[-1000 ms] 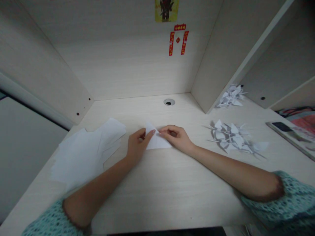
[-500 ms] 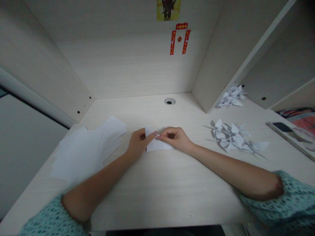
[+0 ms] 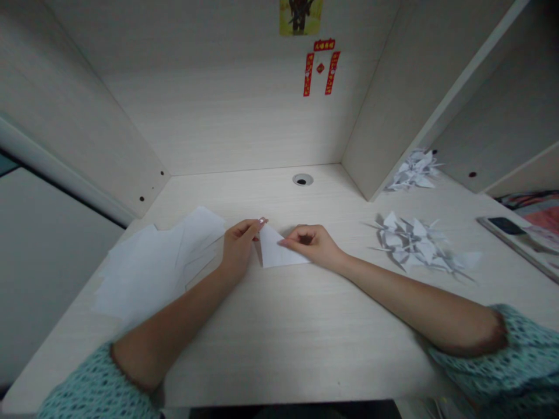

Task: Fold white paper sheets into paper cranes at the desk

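Note:
A folded piece of white paper [image 3: 279, 254], roughly triangular, is on the desk between both hands. My left hand [image 3: 239, 247] pinches its upper left corner between thumb and fingers. On the paper's right side, my right hand [image 3: 315, 244] is closed, with thumb and forefinger gripping the sloping edge. Left of my left hand lies a spread stack of white paper sheets [image 3: 148, 262]. To the right of my right hand sits a pile of folded white paper figures [image 3: 414, 241] with pointed ends.
A second heap of folded figures [image 3: 417, 170] lies behind the upright divider [image 3: 371, 134]. A phone [image 3: 506, 225] rests on a flat slab at the far right. A round cable hole [image 3: 303, 180] is at the desk's back. Red paper strips [image 3: 308, 74] are on the back panel.
My left thumb has moved from the middle of the paper back to its upper left corner, uncovering more of the sheet. My right hand stays nearly in place.

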### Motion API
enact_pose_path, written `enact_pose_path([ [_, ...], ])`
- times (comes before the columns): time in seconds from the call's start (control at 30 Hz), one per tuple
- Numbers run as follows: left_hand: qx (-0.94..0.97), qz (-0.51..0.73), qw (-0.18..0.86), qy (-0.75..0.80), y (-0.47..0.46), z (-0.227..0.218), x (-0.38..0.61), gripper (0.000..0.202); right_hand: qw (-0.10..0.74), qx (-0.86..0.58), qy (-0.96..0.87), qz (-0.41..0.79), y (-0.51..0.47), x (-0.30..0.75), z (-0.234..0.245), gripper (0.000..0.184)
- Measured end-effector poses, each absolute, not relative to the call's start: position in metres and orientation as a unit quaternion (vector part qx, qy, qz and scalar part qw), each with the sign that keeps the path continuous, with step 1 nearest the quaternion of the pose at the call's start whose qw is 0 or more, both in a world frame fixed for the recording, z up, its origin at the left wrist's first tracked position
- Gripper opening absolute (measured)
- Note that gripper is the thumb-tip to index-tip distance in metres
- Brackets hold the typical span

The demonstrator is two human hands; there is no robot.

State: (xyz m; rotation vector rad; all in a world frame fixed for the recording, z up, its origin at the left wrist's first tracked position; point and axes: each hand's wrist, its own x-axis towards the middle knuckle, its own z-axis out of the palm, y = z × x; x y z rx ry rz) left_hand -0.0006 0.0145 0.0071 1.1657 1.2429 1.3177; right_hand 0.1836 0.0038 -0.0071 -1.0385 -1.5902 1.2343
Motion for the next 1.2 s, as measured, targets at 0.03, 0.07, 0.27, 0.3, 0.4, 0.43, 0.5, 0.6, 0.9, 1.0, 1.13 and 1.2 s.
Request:
enact_pose_path([
  [0.03, 0.474, 0.543, 0.472, 0.508, 0.014, 0.007, 0.0, 0.021, 0.423, -0.414, -0.637, 0.494, 0.004, 0.184, -0.007, 0.035],
  [0.07, 0.472, 0.547, 0.469, 0.507, 0.014, 0.006, 0.0, 0.021, 0.421, -0.413, -0.639, 0.494, 0.004, 0.184, -0.007, 0.035],
  [0.27, 0.464, 0.574, 0.439, 0.512, 0.018, 0.002, -0.003, 0.021, 0.412, -0.416, -0.647, 0.489, 0.002, 0.185, -0.006, 0.034],
  [0.3, 0.457, 0.584, 0.433, 0.513, 0.019, 0.002, -0.004, 0.021, 0.413, -0.419, -0.646, 0.486, 0.002, 0.185, -0.006, 0.034],
  [0.4, 0.461, 0.587, 0.433, 0.505, 0.019, 0.002, -0.005, 0.021, 0.42, -0.428, -0.64, 0.481, 0.002, 0.185, -0.005, 0.034],
  [0.43, 0.486, 0.569, 0.436, 0.5, 0.018, 0.002, -0.005, 0.022, 0.424, -0.43, -0.634, 0.483, 0.003, 0.185, -0.005, 0.034],
  [0.5, 0.548, 0.517, 0.446, 0.483, 0.015, 0.004, -0.004, 0.026, 0.434, -0.431, -0.622, 0.489, 0.004, 0.186, -0.005, 0.035],
  [0.6, 0.619, 0.449, 0.466, 0.445, 0.01, 0.005, -0.002, 0.029, 0.449, -0.433, -0.61, 0.488, 0.006, 0.187, -0.006, 0.036],
  [0.9, 0.639, 0.424, 0.474, 0.433, 0.008, 0.006, -0.001, 0.026, 0.5, -0.45, -0.545, 0.501, 0.011, 0.187, -0.01, 0.034],
  [1.0, 0.634, 0.427, 0.452, 0.46, 0.007, 0.006, -0.001, 0.027, 0.509, -0.444, -0.553, 0.487, 0.012, 0.187, -0.011, 0.031],
  [1.13, 0.615, 0.456, 0.416, 0.491, 0.007, 0.009, -0.001, 0.032, 0.55, -0.435, -0.641, 0.313, 0.006, 0.188, -0.005, 0.041],
  [1.2, 0.604, 0.469, 0.405, 0.5, 0.008, 0.01, -0.001, 0.031, 0.519, -0.413, -0.717, 0.213, 0.002, 0.189, -0.001, 0.044],
])
